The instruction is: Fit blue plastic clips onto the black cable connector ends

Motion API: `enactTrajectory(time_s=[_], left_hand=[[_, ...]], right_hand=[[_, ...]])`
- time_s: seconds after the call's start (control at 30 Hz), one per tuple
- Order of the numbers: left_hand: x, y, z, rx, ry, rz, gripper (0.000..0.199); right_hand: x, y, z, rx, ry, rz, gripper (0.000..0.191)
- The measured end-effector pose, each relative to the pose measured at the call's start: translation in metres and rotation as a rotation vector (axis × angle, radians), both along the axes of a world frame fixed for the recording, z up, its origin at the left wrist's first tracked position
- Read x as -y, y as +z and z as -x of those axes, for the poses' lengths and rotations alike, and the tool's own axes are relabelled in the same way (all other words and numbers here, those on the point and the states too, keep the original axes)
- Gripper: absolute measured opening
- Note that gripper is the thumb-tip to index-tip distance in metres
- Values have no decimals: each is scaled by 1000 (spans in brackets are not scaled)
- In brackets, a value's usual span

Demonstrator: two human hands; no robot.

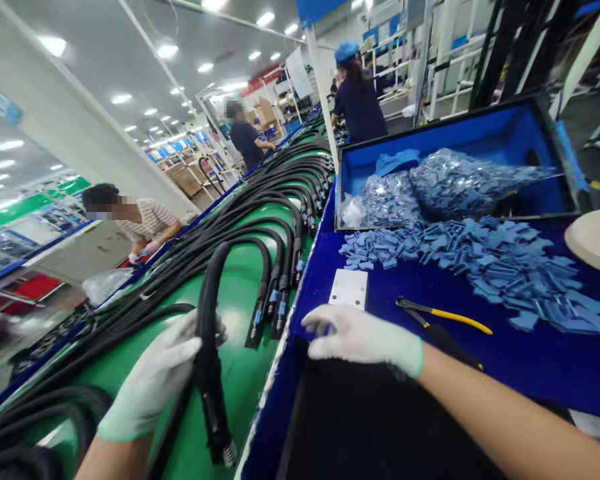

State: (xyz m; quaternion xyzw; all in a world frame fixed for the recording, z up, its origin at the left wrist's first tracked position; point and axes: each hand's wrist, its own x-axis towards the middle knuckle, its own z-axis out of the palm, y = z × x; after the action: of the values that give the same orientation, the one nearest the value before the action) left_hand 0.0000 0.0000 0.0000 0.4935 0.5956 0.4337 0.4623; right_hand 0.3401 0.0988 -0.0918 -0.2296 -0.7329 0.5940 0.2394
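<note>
My left hand (167, 363), in a white glove, is wrapped round a thick black hose (209, 333) near its bent upper part; the hose end with a metal fitting hangs down over the green surface (240, 387). My right hand (347, 337), also gloved, hovers over the edge of the blue table (520, 360), fingers curled but apart, with nothing seen between them. Just beyond it lies a white block (349, 289). Pliers with yellow handles (460, 320) rest to the right of the block. Behind them spreads a heap of blue plastic pieces (505, 267).
Many black hoses (250, 200) with blue-tagged ends run along the green conveyor. A blue bin (505, 133) with clear bags stands behind the heap. A black surface (380, 420) is nearest me. People (140, 220) work at the left and farther back.
</note>
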Motion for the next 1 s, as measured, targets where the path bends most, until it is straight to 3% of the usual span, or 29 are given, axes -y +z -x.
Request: enactTrajectory(time_s=[0.1, 0.17, 0.27, 0.37, 0.4, 0.43, 0.53, 0.57, 0.63, 0.67, 0.73, 0.8, 0.83, 0.9, 1.0], left_hand=[[-23, 1, -50, 182, 93, -190, 49], [-40, -3, -76, 232, 127, -300, 43], [-62, -16, -98, 106, 163, -372, 43], [-71, -31, -113, -384, 258, -498, 52], [-70, -35, -119, -569, 185, -593, 50], [-66, -41, -126, -728, 22, -688, 44], [-48, -61, -151, -966, -645, -821, 20], [-41, -70, -159, -987, -758, -806, 19], [-29, -87, -172, -981, -761, -721, 20], [-26, -95, -177, -947, -706, -645, 19], [-23, -104, -185, -841, -574, -433, 17], [-24, -104, -192, -731, -433, -227, 16], [-26, -101, -195, -684, -379, -152, 16], [-32, -94, -202, -592, -315, -56, 19], [-44, -86, -207, -432, -243, -17, 25]], right_hand=[[37, -14, 23, -154, 113, 169, 88], [53, -22, 32, -251, 104, 322, 94], [62, -29, 25, -334, -14, 498, 71], [58, -30, -4, -225, -148, 427, 39], [56, -29, -16, -156, -177, 369, 33], [54, -26, -29, -82, -196, 305, 28], [54, -12, -66, 148, -138, 161, 20], [54, -8, -76, 212, -82, 148, 18], [54, -2, -97, 321, -31, 101, 17], [52, -2, -107, 384, -91, 31, 18], [45, -10, -124, 575, -354, -204, 26], [36, -24, -136, 839, -612, -451, 25], [32, -32, -140, 964, -659, -527, 20], [25, -47, -144, 1106, -647, -585, 10], [18, -58, -145, 1059, -713, -544, 6]])
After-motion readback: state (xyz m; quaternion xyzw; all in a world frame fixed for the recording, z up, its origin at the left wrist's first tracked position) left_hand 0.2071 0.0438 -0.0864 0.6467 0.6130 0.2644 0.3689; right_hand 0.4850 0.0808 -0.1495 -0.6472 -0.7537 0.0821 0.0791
